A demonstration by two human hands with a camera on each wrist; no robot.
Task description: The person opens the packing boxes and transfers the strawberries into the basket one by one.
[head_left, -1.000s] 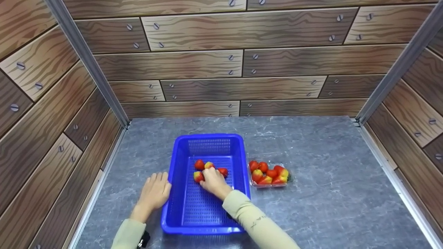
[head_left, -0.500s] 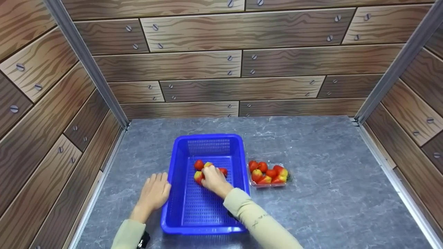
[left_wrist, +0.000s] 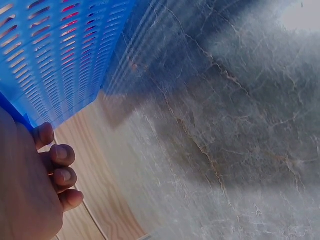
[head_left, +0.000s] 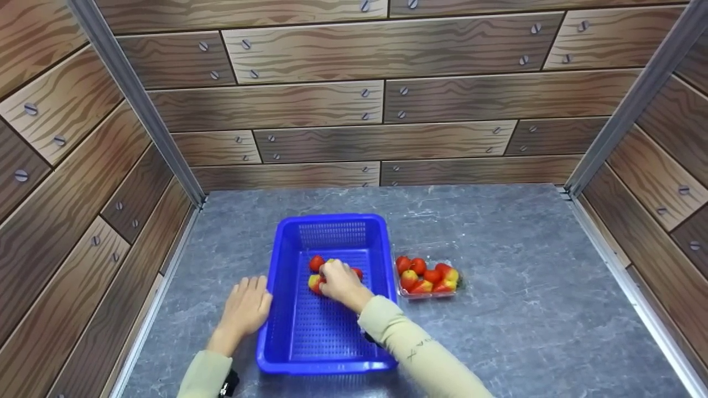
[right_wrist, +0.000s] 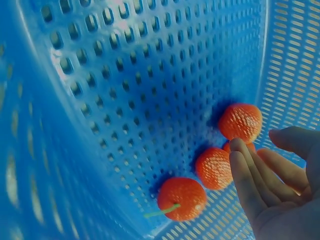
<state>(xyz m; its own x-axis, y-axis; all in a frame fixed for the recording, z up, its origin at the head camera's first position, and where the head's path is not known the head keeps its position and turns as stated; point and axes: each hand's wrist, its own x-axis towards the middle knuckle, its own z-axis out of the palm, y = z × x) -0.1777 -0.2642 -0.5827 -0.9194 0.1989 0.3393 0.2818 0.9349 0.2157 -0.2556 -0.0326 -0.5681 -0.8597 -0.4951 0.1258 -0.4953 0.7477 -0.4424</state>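
Note:
My right hand (head_left: 343,283) reaches down into the blue perforated plastic basket (head_left: 326,367), over a cluster of small red-and-yellow fruits. In the right wrist view its fingers (right_wrist: 245,172) are nearly straight, close to or touching a textured red fruit (right_wrist: 214,168); nothing shows gripped. Another red fruit (right_wrist: 240,121) lies past the fingertips, and one with a green stem (right_wrist: 182,198) sits nearer. A further fruit is partly hidden behind the fingers. My left hand (head_left: 246,307) rests against the basket's left rim, its fingers loosely bent in the left wrist view.
A clear plastic box (head_left: 431,297) holding several red and yellow fruits stands just right of the basket. Both sit on a grey marbled tabletop (head_left: 525,309). Wood-patterned walls (head_left: 310,99) with metal corner frames enclose the table at the back and sides.
My right hand rises very slightly over the fruits inside the basket, and the left fruit beneath it shifts a little. My left hand and the clear box stay in place.

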